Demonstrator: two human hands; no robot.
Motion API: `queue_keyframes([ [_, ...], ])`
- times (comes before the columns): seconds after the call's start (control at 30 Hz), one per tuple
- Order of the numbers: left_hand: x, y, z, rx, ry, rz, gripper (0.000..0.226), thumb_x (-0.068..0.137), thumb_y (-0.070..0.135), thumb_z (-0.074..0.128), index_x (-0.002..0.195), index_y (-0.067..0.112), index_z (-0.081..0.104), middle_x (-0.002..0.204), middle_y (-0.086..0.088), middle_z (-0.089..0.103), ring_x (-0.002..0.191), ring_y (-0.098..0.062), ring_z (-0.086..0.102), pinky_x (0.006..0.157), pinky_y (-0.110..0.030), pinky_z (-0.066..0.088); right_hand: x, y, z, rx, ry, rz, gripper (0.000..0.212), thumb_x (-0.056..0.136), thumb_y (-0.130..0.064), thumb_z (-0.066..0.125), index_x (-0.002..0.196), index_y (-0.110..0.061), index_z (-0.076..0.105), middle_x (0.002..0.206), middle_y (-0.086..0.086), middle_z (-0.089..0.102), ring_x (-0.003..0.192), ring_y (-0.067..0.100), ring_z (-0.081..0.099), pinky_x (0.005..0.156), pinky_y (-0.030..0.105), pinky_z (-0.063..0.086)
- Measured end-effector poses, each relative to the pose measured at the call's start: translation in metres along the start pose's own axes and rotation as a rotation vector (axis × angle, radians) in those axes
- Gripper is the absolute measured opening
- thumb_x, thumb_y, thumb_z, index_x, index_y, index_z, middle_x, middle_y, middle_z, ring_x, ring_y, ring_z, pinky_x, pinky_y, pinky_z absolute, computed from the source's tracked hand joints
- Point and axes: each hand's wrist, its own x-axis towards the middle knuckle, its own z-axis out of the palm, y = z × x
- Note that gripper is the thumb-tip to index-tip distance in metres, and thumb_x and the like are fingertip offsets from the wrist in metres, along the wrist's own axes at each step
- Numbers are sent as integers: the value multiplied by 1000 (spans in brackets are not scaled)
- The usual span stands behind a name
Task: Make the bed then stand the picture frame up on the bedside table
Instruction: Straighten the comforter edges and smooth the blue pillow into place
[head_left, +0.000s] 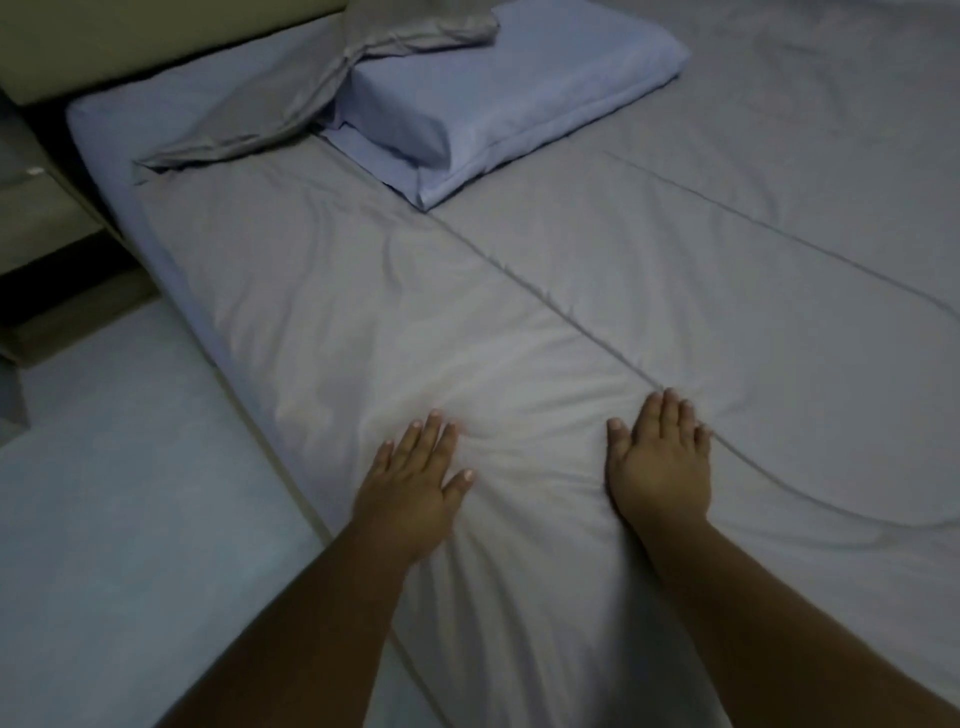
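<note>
— Where are your hands?
— My left hand (410, 480) and right hand (660, 462) lie flat, fingers spread, holding nothing, on the smooth grey blanket (363, 322).
— And the room?
— Dim. The folded pale-blue pillow (498, 98) is near the headboard; the picture frame I cannot see.

The grey bedsheet (467, 312) was matt woven cloth (creased in places); the blue pillow (498, 98) cover looked smoother, also matt cloth
</note>
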Motion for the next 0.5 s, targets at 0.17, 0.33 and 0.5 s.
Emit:
queue_keyframes([
  [0.17, 66, -57, -50, 59, -6, 2, 64, 94, 58, 10, 148, 32, -12, 158, 7, -18, 147, -13, -12, 119, -37, -5, 37, -65, 11, 32, -16, -100, 74, 91, -51, 6, 150, -7, 14, 159, 11, 12, 147, 24, 8, 119, 37, 2],
  [0.33, 145, -96, -99, -17, 72, 36, 59, 97, 54, 17, 147, 40, -9, 158, 11, -16, 147, -16, -12, 120, -40, -4, 103, -138, 15, 69, 6, -161, 84, 83, -57, -5, 151, -13, 16, 159, 6, 12, 147, 22, 6, 119, 36, 0],
  [0.5, 219, -141, -155, -65, 173, 83, 62, 95, 54, 26, 149, 38, -1, 160, 10, -7, 148, -18, -7, 120, -40, -2, 161, -229, -2, 53, 17, -182, 85, 81, -60, -6, 150, -17, 17, 159, 2, 16, 147, 21, 8, 119, 38, 1],
])
